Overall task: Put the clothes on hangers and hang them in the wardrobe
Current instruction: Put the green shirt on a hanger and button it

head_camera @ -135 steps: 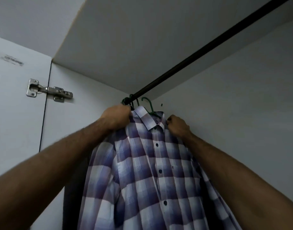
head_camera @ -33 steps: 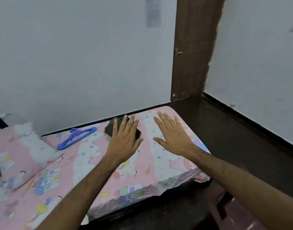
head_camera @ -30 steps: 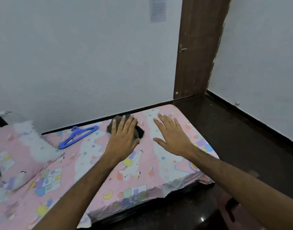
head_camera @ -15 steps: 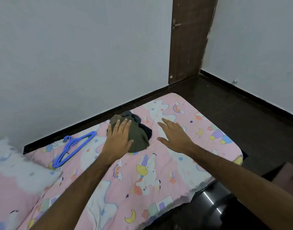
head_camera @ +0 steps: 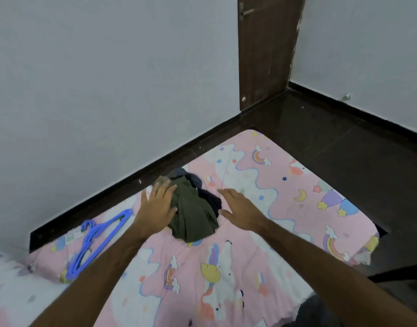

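Your left hand (head_camera: pixel 156 208) is flat with its fingers straight, right at the left side of the green cloth (head_camera: pixel 191 215); you cannot tell if it is touching. Your right hand (head_camera: pixel 238 208) is flat and spread too, just beside the dark blue cloth (head_camera: pixel 211 197), holding nothing. Both clothes lie in a little heap on the pink bed (head_camera: pixel 285 197), near the wall (head_camera: pixel 108 79). The blue hangers (head_camera: pixel 96 239) lie on the bed to the left of the heap. A brown door (head_camera: pixel 266 55) stands in the corner.
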The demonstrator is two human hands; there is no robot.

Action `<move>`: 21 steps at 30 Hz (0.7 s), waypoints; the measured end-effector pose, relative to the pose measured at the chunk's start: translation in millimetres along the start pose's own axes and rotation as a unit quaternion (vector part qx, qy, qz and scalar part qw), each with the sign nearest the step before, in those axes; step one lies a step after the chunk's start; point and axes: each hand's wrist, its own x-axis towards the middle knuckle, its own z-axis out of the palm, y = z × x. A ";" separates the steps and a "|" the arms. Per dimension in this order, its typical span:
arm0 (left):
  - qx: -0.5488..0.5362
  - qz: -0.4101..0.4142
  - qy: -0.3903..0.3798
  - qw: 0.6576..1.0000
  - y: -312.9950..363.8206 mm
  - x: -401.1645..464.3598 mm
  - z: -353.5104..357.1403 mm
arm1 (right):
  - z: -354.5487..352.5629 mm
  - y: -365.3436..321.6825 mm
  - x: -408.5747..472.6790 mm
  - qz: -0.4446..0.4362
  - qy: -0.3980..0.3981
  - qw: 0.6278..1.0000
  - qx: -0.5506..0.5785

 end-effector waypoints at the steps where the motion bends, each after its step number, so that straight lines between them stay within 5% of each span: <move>1: -0.001 0.005 -0.009 1.000 0.1 9.4 0.5 | 0.0 3.1 4.8 0.001 -0.003 1.000 0.012; 10: -0.043 0.087 -0.104 0.990 -44.3 125.8 32.9 | 70.8 47.8 68.1 0.030 0.021 0.994 0.106; 16: 0.059 0.154 -0.184 0.969 -117.3 220.8 169.0 | 198.6 78.0 145.1 0.069 0.062 0.981 0.172; 21: 0.107 0.276 -0.174 0.939 -160.0 319.1 290.1 | 325.1 98.8 249.4 0.111 0.112 0.972 0.173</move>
